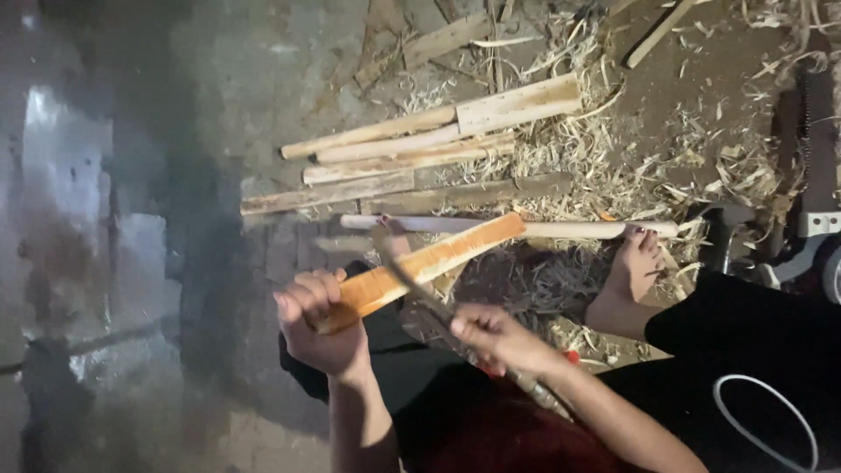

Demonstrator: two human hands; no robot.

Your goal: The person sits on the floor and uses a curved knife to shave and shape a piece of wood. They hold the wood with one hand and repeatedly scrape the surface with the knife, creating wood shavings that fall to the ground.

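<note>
My left hand [317,322] grips the near end of a flat, pale orange wooden piece [438,258] that slants up to the right. My right hand [492,336] is closed on the handle of a long dark blade [405,268], a knife or chopper. The blade crosses over the wooden piece near its middle and is blurred. My bare foot [632,271] rests on the ground to the right, beside a long pale stick [561,229].
Several roughly shaped wooden handles [412,153] lie side by side on the ground ahead. Wood shavings [578,149] cover the floor around them. A dark metal machine part [810,166] stands at the right edge. A white cord [753,420] loops over my dark clothing.
</note>
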